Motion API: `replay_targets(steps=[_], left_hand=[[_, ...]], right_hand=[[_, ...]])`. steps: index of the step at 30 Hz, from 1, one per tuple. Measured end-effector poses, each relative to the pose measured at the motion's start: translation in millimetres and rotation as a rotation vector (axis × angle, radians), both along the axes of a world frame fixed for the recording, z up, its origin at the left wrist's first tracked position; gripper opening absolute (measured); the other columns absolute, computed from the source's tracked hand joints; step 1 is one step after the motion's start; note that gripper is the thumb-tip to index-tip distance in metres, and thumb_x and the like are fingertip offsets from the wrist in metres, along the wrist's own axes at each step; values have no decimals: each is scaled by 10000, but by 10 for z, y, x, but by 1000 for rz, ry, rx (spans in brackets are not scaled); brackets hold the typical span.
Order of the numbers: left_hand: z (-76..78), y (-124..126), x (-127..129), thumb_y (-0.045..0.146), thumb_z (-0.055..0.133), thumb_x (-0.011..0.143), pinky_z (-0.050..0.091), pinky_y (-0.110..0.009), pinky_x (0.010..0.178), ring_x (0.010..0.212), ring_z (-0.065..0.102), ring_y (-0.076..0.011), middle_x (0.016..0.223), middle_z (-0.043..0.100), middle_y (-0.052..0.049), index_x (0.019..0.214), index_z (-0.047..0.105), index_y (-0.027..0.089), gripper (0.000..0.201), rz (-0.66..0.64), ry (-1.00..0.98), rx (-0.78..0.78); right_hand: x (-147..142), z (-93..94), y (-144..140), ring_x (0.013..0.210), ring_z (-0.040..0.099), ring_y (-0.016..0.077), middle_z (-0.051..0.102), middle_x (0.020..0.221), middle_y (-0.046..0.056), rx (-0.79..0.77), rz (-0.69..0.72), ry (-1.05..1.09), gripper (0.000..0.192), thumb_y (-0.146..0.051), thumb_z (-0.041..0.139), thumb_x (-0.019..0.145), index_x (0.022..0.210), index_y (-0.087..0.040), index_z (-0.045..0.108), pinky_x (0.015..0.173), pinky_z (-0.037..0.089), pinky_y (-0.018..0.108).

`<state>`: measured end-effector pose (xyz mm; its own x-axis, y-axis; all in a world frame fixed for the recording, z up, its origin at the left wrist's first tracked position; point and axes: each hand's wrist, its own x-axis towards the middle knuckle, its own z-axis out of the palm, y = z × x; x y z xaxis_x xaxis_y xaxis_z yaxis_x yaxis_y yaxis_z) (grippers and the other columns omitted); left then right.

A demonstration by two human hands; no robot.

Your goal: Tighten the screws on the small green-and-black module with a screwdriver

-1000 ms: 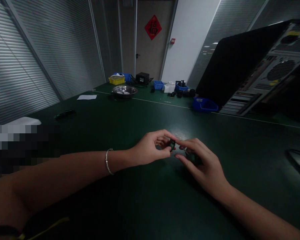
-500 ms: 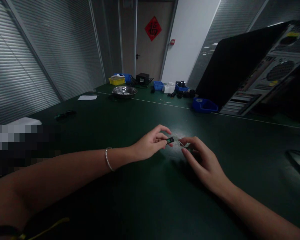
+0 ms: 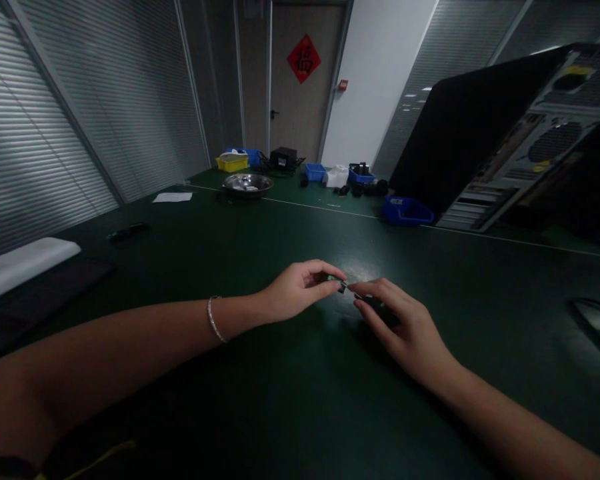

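The left hand (image 3: 295, 297) pinches a tiny dark green part (image 3: 336, 281) between thumb and finger, just above the green table (image 3: 280, 227). The right hand (image 3: 405, 330) is right beside it, its fingers (image 3: 367, 288) closed on a thin little piece (image 3: 354, 291) whose tip points left at the part. Both hands nearly touch in the middle.

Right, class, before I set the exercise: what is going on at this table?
A person sits at a dark green table with both arms stretched out. The left hand pinches a small dark part between thumb and fingertips. The right hand meets it, holding another small piece against that part; what the pieces are is too dim to tell. Farther back stand a metal bowl, blue bins and an open computer case.
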<state>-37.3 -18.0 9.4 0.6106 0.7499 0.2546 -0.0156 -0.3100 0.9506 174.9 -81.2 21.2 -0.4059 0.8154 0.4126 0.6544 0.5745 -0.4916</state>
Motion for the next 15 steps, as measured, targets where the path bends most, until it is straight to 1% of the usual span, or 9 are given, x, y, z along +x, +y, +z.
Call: replay_targets(steps=[2, 4, 6, 9, 11, 15], left_hand=[[6, -12, -5, 231, 622, 860, 469, -324, 878, 989, 595, -191, 1070, 639, -71, 1077, 670, 165, 232, 8, 22, 57], [7, -16, -10, 217, 627, 856, 474, -337, 892, 1002, 600, -197, 1065, 647, -70, 1057, 685, 175, 213, 18, 27, 68], [0, -11, -9, 202, 637, 847, 490, -340, 880, 971, 621, -187, 1048, 667, -68, 1063, 686, 176, 223, 1, -7, 2], [-16, -3, 4, 174, 673, 815, 510, -326, 861, 888, 652, -156, 1008, 698, -61, 1079, 687, 165, 264, -48, -86, -146], [-18, -2, 16, 152, 688, 798, 512, -312, 863, 850, 659, -137, 983, 713, -57, 1058, 701, 156, 260, -60, -132, -222], [3, -8, 37, 110, 696, 779, 520, -286, 822, 769, 657, -111, 922, 726, -47, 998, 723, 138, 223, -61, -180, -297]], right_hand=[[7, 1, -4, 884, 630, 215, 635, 1029, 78, -14, 7, -8, 264, -233, 497, 945, 1192, -247, 590, 752, 547, 352], [10, -4, -4, 869, 630, 210, 635, 1028, 77, -20, 13, -7, 270, -231, 495, 947, 1201, -250, 587, 742, 551, 346], [8, -8, -4, 885, 628, 210, 636, 1030, 76, -14, 19, 3, 272, -226, 498, 946, 1203, -247, 583, 752, 546, 344], [-3, -8, -6, 917, 627, 209, 639, 1034, 73, 0, 29, 21, 264, -214, 501, 944, 1194, -239, 583, 772, 532, 339], [-9, -7, -10, 917, 629, 209, 643, 1030, 73, 9, 34, 30, 260, -213, 502, 943, 1187, -236, 588, 770, 527, 336], [-7, -14, -11, 914, 628, 215, 648, 1039, 80, 22, 36, 45, 264, -214, 508, 941, 1192, -233, 588, 744, 524, 336]])
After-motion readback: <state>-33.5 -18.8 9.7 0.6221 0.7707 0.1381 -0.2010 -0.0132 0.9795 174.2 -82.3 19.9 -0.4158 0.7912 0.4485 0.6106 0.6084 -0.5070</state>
